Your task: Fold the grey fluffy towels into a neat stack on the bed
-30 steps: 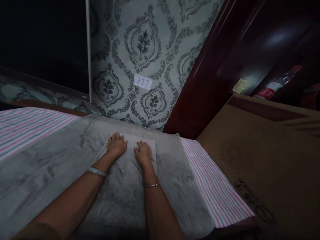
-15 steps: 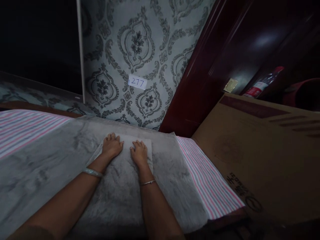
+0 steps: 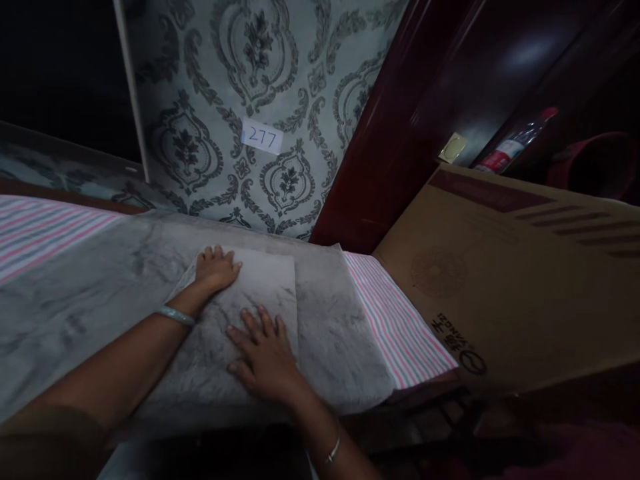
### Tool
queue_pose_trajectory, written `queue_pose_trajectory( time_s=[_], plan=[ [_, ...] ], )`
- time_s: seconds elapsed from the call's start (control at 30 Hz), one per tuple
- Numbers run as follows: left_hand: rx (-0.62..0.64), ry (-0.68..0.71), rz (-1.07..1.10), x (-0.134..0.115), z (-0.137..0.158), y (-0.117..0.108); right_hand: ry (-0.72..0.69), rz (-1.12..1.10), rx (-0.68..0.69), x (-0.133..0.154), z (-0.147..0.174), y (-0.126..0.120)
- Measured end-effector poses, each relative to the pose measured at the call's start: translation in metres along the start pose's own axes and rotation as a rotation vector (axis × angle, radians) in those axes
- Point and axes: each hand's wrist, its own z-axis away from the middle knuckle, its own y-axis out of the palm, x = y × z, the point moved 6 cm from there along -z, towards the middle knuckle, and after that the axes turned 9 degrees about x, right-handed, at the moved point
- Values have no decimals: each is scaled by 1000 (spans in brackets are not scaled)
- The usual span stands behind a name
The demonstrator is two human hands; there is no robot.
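On my feed, the grey cloth (image 3: 267,283) lies under the flattened left hand (image 3: 217,269) and, nearer me, the splayed right hand (image 3: 267,360), neither gripping anything.

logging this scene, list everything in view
smaller cloth: 1, grey, beneath both hands
larger cloth: 1, grey, underneath
striped cloth: 2 parts, pink, white, grey, both sides
cardboard box: 1, brown, right
bottle: 1, red-capped, behind box
round container: 1, red, far right
square object: 1, yellowish, beside bottle
wooden panel: 1, dark red, centre right
paper: 1, white, on wall
wall: 1, patterned grey, back
flat panel: 1, black, upper left
lower right: too dark
bracelets: 2, pale, on wrists
left hand: 1, bare, farther
right hand: 1, bare, nearer
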Motion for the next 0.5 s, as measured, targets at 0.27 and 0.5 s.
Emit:
queue_pose_trajectory(
  time_s=[0.27, 0.5],
  plan=[
    [144, 136, 45, 41, 24, 8, 57, -89, -127, 0, 43, 14],
    [23, 129, 279, 84, 74, 23, 67, -208, -228, -13, 61, 14]
  ],
)
